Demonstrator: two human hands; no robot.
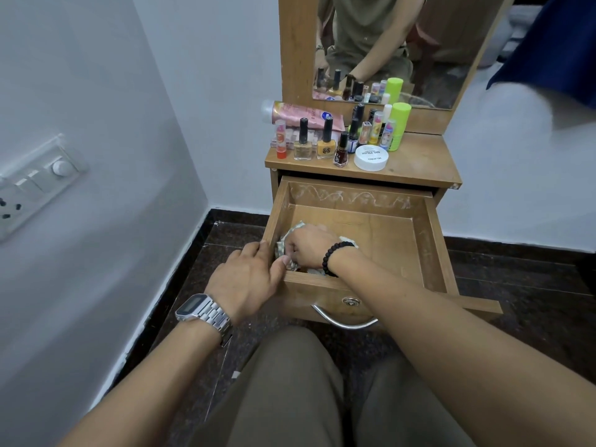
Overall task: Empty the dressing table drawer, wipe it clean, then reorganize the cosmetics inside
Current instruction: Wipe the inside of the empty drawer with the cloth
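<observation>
The wooden drawer (400, 233) of the dressing table stands pulled out, with nothing in it but a crumpled pale cloth (282, 248) in its near left corner. My right hand (308, 245), a black bead bracelet on its wrist, presses down on that cloth and is closed around it. My left hand (250, 279), with a metal watch on the wrist, grips the drawer's front left corner. The cosmetics stand on the tabletop (419, 162): nail polish bottles (325, 140), a pink tube (303, 114), a white round jar (371, 158), a green cylinder (398, 125), lipsticks.
A mirror (387, 43) rises behind the tabletop. White walls close in on the left, with a switch panel (35, 182). The floor (522, 285) is dark stone. My knees sit just below the drawer's metal handle (342, 321). A blue cloth (554, 43) hangs at upper right.
</observation>
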